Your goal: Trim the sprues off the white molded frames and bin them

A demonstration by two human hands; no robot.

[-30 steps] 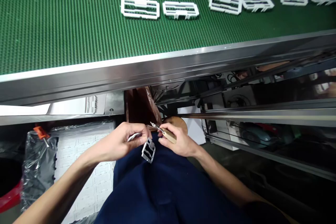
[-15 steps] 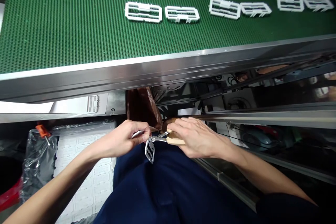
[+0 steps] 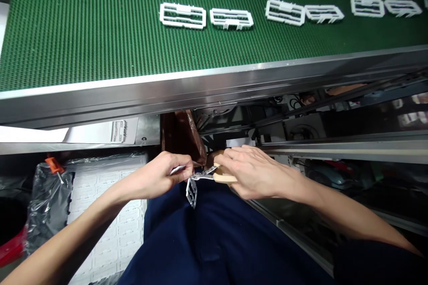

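Observation:
My left hand [image 3: 172, 173] is closed on a white plastic frame [image 3: 191, 193], which hangs below the fingers with its slotted face turned sideways. A flat whitish piece also sticks out by the thumb; whether it belongs to the same frame I cannot tell. Wrapped round the cream handles of a pair of nippers [image 3: 224, 178] is my right hand [image 3: 252, 171]. The metal jaws of the nippers meet the upper edge of the frame, right beside my left fingertips. Both hands are in front of my dark blue clothing, below the belt's edge.
On the green conveyor belt [image 3: 100, 44] lie several white plastic frames [image 3: 183, 15] in pairs. A metal rail [image 3: 200, 82] borders it. Beneath are a brown plastic bag [image 3: 174, 131], a box lined with clear film holding white parts [image 3: 107, 231], and an orange-handled tool [image 3: 54, 165].
The nippers and both hands stay almost in place, with a very slight shift. On the belt, the right-hand frames sit slightly further left, and another edges in at the far right.

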